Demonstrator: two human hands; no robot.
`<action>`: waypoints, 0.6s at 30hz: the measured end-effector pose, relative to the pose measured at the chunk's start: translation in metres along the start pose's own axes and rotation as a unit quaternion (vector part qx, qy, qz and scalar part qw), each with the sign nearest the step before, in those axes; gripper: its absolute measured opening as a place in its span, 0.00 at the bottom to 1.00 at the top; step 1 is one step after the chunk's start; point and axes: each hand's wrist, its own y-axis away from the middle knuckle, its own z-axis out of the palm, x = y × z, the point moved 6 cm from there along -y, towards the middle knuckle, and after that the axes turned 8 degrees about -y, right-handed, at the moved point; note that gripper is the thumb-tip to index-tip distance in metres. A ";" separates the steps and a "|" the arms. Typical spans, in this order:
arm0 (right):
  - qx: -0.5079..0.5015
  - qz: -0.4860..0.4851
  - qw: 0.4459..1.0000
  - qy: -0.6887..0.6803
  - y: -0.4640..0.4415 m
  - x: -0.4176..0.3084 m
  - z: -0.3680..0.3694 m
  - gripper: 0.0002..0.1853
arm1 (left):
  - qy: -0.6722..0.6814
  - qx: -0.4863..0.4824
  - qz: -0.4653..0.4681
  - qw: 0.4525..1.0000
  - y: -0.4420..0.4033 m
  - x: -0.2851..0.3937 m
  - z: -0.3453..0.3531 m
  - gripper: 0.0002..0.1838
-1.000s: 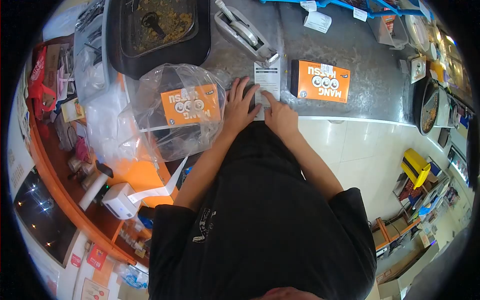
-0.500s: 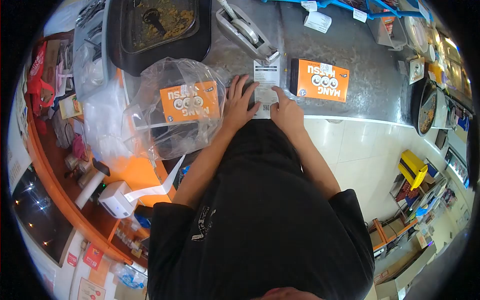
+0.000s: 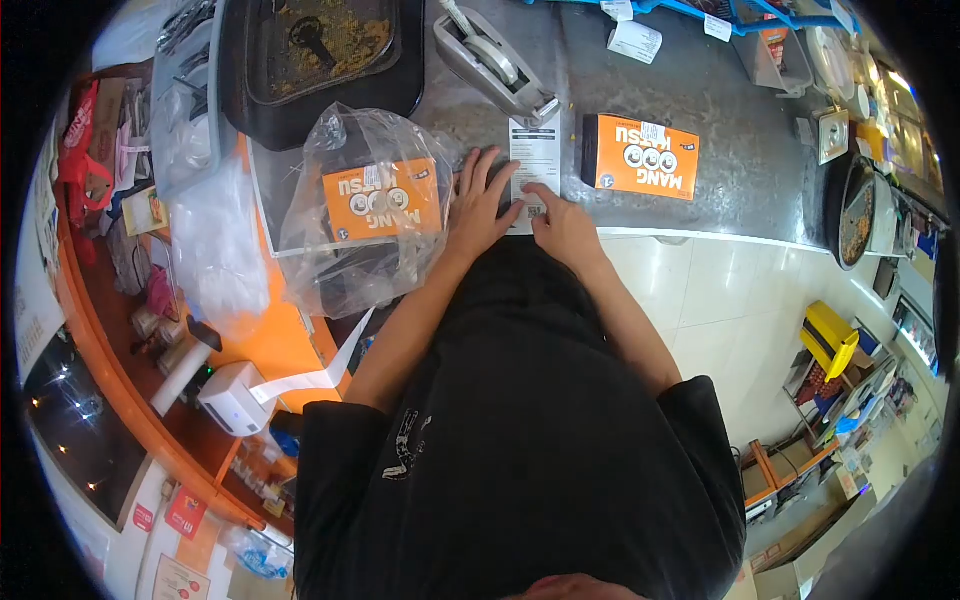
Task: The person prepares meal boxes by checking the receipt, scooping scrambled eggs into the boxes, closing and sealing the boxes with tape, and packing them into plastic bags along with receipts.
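Note:
A printed paper receipt lies flat on the dark counter at its front edge, with a QR code near its lower end. My left hand rests open along the receipt's left side, fingers spread and thumb over its lower left part. From the right, my right hand puts an outstretched index finger on the lower half of the paper; its other fingers are curled. Just left of my left hand, an orange box sits inside a clear plastic bag. Another orange box stands to the right of the receipt.
Beyond the receipt stands a tape dispenser. A black tray with crumbs and a dark utensil is at the back left. Below left, a white label printer has a paper strip hanging out. A blue rack with slips lines the back.
My right index finger has slid left and slightly nearer to me, from the receipt's right edge onto its lower middle. The left hand has stayed in place.

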 end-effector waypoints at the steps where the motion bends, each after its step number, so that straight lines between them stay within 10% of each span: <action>1: 0.028 0.014 1.000 0.002 0.000 0.005 -0.003 0.22 | -0.002 0.001 0.003 1.000 0.000 0.000 0.000 0.34; 10: 0.118 -0.022 0.991 -0.060 0.027 -0.009 -0.105 0.19 | 0.027 -0.005 -0.009 1.000 0.000 -0.001 -0.001 0.36; 18: 0.119 -0.040 0.951 0.283 0.008 0.037 -0.169 0.58 | 0.256 -0.063 0.001 0.965 0.012 0.038 -0.053 0.31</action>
